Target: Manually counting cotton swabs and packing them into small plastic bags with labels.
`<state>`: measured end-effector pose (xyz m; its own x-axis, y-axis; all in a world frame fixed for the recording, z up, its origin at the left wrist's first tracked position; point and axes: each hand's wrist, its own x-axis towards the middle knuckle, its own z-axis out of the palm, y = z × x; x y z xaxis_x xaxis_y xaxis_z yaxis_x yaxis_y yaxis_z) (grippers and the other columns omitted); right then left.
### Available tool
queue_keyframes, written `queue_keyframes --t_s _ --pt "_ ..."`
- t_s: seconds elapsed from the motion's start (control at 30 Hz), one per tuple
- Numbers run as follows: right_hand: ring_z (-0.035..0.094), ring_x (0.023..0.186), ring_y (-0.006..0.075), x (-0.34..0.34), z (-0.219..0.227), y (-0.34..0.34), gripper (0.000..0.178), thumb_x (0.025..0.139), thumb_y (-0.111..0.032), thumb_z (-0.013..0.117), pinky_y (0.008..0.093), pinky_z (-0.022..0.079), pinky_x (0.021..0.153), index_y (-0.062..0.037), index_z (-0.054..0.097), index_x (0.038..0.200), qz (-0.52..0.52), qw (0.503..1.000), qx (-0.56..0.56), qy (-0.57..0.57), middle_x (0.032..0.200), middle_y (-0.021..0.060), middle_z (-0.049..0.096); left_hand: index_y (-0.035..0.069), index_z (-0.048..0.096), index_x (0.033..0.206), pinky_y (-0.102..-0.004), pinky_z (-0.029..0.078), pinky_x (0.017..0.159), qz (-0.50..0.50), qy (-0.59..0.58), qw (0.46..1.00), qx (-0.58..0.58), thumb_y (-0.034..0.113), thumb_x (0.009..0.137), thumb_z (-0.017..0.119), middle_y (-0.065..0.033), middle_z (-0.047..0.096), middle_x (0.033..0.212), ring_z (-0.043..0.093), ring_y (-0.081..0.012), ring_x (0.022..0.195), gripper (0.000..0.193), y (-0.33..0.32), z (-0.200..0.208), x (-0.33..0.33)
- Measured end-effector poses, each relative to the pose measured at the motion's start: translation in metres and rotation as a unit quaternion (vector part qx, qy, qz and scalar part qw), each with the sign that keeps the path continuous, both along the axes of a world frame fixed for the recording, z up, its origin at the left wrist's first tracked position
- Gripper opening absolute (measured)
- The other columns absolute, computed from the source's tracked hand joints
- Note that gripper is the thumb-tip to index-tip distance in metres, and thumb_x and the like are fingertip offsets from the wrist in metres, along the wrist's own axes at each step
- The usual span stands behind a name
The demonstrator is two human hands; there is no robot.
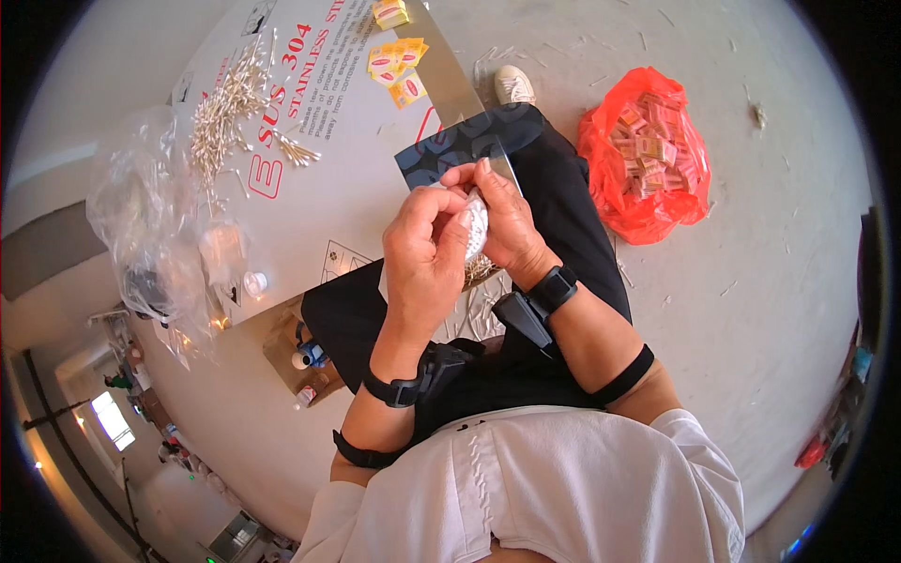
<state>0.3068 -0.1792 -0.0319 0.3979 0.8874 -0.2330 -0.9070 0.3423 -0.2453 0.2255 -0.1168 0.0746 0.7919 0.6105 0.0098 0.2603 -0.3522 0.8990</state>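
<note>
In front of my lap, both hands are closed round a bundle of cotton swabs [477, 231], its white tips packed together. My left hand [422, 258] grips the bundle from the left with thumb and fingers. My right hand [510, 225] wraps the other side, its thumb near the top; part of the bundle is hidden by the fingers. Just below the hands, more cotton swabs [481, 270] show in what looks like a container between my legs. A heap of loose cotton swabs [230, 108] lies on the table [310, 178] to the left.
Yellow packets [394, 62] lie at the table's far right. A red plastic bag [601, 150] full of small packs sits on the floor to the right. Clear plastic bags [141, 216] cover the table's left edge. Below it is an open cardboard box [282, 352]. Stray swabs dot the floor.
</note>
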Motion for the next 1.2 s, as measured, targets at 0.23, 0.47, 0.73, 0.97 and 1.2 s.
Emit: queue_keyframes --t_s 0.23,0.47,0.73,0.97,1.2 --pt "0.054 0.075 0.0091 -0.002 0.005 0.0 0.043 0.101 -0.04 0.047 0.0238 0.047 0.069 -0.0027 0.064 0.088 -0.072 0.979 -0.133 -0.137 0.08 0.0016 0.06 0.001 0.056 0.086 -0.0249 0.045 0.064 0.032 0.001 0.993 -0.116 0.005 0.089 0.063 -0.0027 0.057 0.075 0.053 -0.0088 0.067 0.009 -0.006 -0.005 0.0" --pt "0.045 0.067 0.0056 0.001 0.018 -0.001 0.043 0.103 -0.035 0.046 0.0212 0.037 0.061 -0.0012 0.064 0.085 -0.173 0.903 -0.22 -0.326 0.072 -0.0012 0.054 0.0 0.058 0.083 -0.0185 0.044 0.063 0.057 -0.04 0.962 -0.264 0.003 0.087 0.068 0.0023 0.058 0.076 0.052 -0.0027 0.067 0.01 0.004 -0.005 -0.002" --pt "0.046 0.071 0.0083 -0.003 0.017 -0.003 0.041 0.103 -0.033 0.046 0.024 0.039 0.064 -0.0002 0.062 0.083 -0.217 0.873 -0.266 -0.346 0.071 0.0004 0.052 0.0 0.058 0.083 -0.0195 0.045 0.063 0.047 -0.028 0.98 -0.193 -0.001 0.084 0.068 0.001 0.059 0.075 0.054 -0.0038 0.067 0.011 0.002 -0.01 -0.002" --pt "0.049 0.072 0.0074 0.0 0.023 -0.005 0.04 0.101 -0.035 0.051 0.0238 0.04 0.065 -0.0006 0.062 0.082 -0.147 0.891 -0.22 -0.37 0.075 0.0003 0.056 0.0 0.057 0.088 -0.0221 0.045 0.062 0.023 -0.037 0.995 0.091 -0.002 0.085 0.063 -0.0013 0.059 0.079 0.052 -0.0061 0.066 0.008 0.01 -0.014 -0.005" --pt "0.054 0.056 0.0118 -0.001 0.003 0.002 0.045 0.099 -0.044 0.05 0.0249 0.044 0.052 -0.0053 0.06 0.079 -0.135 0.968 -0.188 -0.096 0.064 0.002 0.055 0.001 0.058 0.097 -0.0258 0.046 0.064 0.029 -0.047 0.998 -0.013 0.008 0.081 0.072 -0.005 0.057 0.082 0.054 -0.0134 0.069 0.023 -0.001 -0.002 -0.012"
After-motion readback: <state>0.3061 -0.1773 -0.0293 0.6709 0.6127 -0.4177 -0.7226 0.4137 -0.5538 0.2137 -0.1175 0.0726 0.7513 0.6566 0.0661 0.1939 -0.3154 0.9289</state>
